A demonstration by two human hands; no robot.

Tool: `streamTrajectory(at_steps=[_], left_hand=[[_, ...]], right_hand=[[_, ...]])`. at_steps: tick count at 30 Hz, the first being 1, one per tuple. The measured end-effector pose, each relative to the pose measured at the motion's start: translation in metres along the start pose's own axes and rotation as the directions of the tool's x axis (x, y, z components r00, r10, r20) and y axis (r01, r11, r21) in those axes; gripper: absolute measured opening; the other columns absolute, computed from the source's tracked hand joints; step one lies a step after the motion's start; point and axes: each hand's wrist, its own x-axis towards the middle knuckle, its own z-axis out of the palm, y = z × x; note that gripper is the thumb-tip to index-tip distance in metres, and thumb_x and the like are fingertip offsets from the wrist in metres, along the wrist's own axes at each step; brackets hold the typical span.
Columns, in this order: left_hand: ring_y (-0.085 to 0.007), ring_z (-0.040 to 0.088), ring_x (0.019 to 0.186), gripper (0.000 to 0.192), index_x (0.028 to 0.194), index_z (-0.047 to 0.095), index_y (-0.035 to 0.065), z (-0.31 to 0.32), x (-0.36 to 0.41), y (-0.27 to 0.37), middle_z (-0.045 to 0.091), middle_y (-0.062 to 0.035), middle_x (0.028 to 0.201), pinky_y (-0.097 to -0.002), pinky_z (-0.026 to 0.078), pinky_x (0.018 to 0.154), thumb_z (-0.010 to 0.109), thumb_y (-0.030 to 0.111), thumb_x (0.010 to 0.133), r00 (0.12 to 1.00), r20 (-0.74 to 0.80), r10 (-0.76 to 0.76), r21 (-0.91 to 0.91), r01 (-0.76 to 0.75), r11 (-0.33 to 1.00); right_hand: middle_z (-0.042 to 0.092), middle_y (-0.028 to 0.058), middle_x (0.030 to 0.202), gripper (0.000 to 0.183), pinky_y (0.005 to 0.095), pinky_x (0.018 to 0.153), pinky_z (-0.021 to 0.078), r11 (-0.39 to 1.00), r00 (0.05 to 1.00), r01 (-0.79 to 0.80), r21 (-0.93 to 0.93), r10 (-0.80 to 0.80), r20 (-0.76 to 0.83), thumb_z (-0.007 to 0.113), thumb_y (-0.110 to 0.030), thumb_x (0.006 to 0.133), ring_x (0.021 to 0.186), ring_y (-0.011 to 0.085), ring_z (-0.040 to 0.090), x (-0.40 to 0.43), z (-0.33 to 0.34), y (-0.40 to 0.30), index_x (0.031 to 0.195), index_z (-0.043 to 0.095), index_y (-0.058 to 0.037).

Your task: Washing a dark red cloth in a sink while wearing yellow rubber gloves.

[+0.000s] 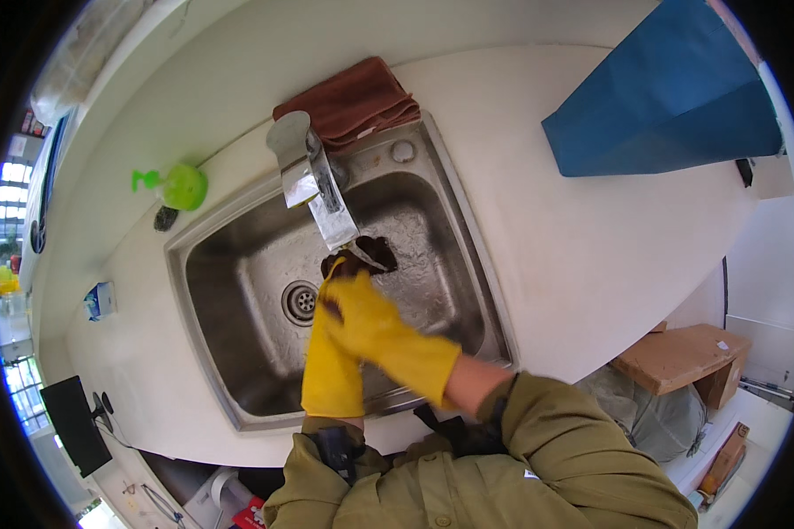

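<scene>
I wear yellow rubber gloves on both hands, over a stainless steel sink (212, 370). My right hand (357, 314), blurred, lies across my left hand near the drain (302, 302). Most of my left hand (334, 330) is hidden beneath it, with the glove's cuff showing below. A dark brown wet item (380, 252), perhaps a cloth or the gloves' dark finger parts, is at the fingertips under the chrome faucet (331, 215). Water seems to run from the spout onto it. The fingers are too hidden to tell what either hand grips.
A folded brown towel (354, 99) lies behind the faucet. Left of the sink are a green pump bottle (184, 187), a dark scouring pad (166, 219) and a small blue-white box (99, 301). A large blue container (661, 106) stands at upper right; cardboard boxes (681, 357) sit lower right.
</scene>
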Motion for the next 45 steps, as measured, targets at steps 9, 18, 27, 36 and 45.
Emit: streamTrajectory(at_steps=[9, 18, 27, 36, 45], left_hand=[[-0.0209, 0.054, 0.105, 0.046, 0.126, 0.047, 0.0131, -0.006, 0.002, 0.020, 0.054, -0.0060, 0.120, -0.0380, 0.046, 0.084, 0.044, 0.044, 0.092, 0.995, 0.093, -0.034, 0.019, 0.033, 0.999], [-0.0195, 0.057, 0.095, 0.040, 0.124, 0.048, 0.0132, -0.016, -0.002, 0.020, 0.058, -0.0053, 0.114, -0.0330, 0.048, 0.074, 0.043, 0.039, 0.094, 0.999, 0.042, -0.004, 0.029, 0.003, 1.000], [-0.0214, 0.057, 0.099, 0.042, 0.123, 0.048, 0.0103, 0.025, -0.003, -0.014, 0.057, -0.0080, 0.115, -0.0304, 0.052, 0.064, 0.052, 0.037, 0.091, 0.955, -0.297, 0.016, 0.105, 0.016, 0.994], [-0.0309, 0.051, 0.108, 0.054, 0.128, 0.041, 0.0055, 0.027, -0.031, -0.004, 0.051, -0.0155, 0.121, -0.0422, 0.047, 0.087, 0.058, 0.035, 0.087, 0.991, 0.029, -0.132, -0.160, 0.135, 0.978], [-0.0295, 0.050, 0.110, 0.050, 0.128, 0.041, 0.0057, 0.012, -0.001, -0.034, 0.050, -0.0144, 0.123, -0.0409, 0.045, 0.090, 0.053, 0.034, 0.089, 1.000, -0.016, -0.003, -0.043, 0.002, 0.999]], right_hand=[[0.061, 0.0214, 0.096, 0.032, 0.0426, 0.077, 0.0487, 0.994, 0.993, 0.088, 0.057, -0.083, -0.089, 0.063, -0.021, 0.075, 0.091, 0.0383, 0.059, 0.001, 0.019, 0.005, 0.103, 0.059, -0.0050], [0.057, 0.0236, 0.102, 0.034, 0.0481, 0.082, 0.0446, 0.995, 0.995, -0.046, 0.092, 0.038, 0.092, 0.051, -0.027, 0.085, 0.095, 0.0427, 0.055, 0.030, 0.003, 0.012, 0.112, 0.050, -0.0066], [0.058, 0.0241, 0.106, 0.039, 0.0456, 0.082, 0.0474, 0.996, 0.997, -0.074, -0.047, 0.075, 0.022, 0.063, -0.021, 0.076, 0.097, 0.0378, 0.058, 0.121, -0.043, 0.084, 0.111, 0.052, -0.0057], [0.053, 0.0273, 0.106, 0.042, 0.0483, 0.094, 0.0384, 0.839, 0.940, -0.340, 0.424, 0.308, 0.146, 0.065, -0.019, 0.076, 0.106, 0.0407, 0.052, 0.017, -0.004, 0.015, 0.112, 0.049, -0.0034], [0.061, 0.0210, 0.095, 0.027, 0.0477, 0.073, 0.0473, 0.981, 0.938, -0.187, 0.042, 0.191, -0.289, 0.054, -0.030, 0.083, 0.082, 0.0395, 0.060, 0.069, -0.030, 0.055, 0.091, 0.063, -0.0050]])
